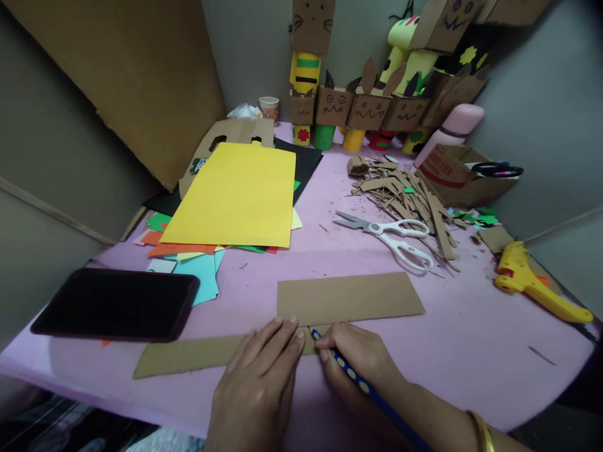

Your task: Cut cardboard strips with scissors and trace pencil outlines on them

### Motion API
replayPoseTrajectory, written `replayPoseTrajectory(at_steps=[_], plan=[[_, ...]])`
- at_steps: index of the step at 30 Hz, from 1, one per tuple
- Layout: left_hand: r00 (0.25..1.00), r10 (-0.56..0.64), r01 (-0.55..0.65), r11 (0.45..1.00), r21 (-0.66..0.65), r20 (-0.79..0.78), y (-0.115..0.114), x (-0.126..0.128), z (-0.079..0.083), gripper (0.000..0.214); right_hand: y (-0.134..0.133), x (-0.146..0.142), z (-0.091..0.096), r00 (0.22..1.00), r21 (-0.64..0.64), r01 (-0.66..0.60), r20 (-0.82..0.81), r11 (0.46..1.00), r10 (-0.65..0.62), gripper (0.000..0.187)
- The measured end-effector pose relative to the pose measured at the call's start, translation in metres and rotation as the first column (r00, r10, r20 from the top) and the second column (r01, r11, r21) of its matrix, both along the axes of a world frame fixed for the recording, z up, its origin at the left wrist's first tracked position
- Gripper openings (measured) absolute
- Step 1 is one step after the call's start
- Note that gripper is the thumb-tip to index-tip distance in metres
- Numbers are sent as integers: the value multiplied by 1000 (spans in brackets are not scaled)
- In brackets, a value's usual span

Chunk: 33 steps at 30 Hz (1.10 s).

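Lower centre: your left hand (pixel 261 376) lay flat on the cardboard strip (pixel 188 356) | your right hand (pixel 353 358) pinched a blue pencil (pixel 351 373), tip at it | marking, apparently — the next stroke seemingly called for a steady strip

Dark-screen phone (pixel 117 304) lies L on lilac tbl (pixel 452 358). Yellow sheet (pixel 235 201) tops coloured paper pcs (pixel 202 277), w/ black sheet (pixel 309 164) partly under it. White-handled scissors (pixel 374 228) lie open by cardbd scraps (pixel 393 191). Yellow glue gun (pixel 537 287) far R; pink bottle (pixel 455 129) is bhd small cardbd box (pixel 447 176). Paper cup (pixel 269 110) at back, L of cardbd animal-face figs (pixel 333 108).
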State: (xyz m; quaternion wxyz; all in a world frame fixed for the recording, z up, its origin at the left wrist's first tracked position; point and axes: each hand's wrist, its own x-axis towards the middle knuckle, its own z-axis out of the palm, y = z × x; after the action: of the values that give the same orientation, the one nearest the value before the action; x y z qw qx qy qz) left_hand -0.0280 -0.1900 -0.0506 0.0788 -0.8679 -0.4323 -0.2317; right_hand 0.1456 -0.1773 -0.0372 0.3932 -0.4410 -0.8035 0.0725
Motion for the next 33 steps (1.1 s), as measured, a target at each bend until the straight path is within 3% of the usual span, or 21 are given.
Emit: replayPoseTrajectory(at_steps=[5, 11, 16, 21, 26, 33], plan=[[1000, -5, 5, 1000, -4, -11, 0, -2, -1, 31, -1, 3, 4, 999, -75, -33, -14, 997, 32, 19], [1000, 9, -9, 1000, 21, -6, -1, 0, 1, 31, 2, 1, -3, 1000, -8, -11, 0, 1000, 11, 21], [1000, 12, -12, 1000, 21, -10, -1, 0, 0, 31, -3, 4, 2, 998, -160, -35, -56, 986, 27, 17], [1000, -2, 2, 1000, 9, 10, 0, 0, 0, 31, -4, 7, 5, 998, -360, -7, -55, 933, -14, 15], [1000, -5, 5, 1000, 0, -4, 0, -1, -1, 31, -4, 8, 4, 997, -383, -63, -67, 922, 40, 16], [1000, -8, 8, 1000, 8, 7, -1, -1, -1, 31, -6, 8, 5, 998, -395, -36, -54, 918, 16, 15]])
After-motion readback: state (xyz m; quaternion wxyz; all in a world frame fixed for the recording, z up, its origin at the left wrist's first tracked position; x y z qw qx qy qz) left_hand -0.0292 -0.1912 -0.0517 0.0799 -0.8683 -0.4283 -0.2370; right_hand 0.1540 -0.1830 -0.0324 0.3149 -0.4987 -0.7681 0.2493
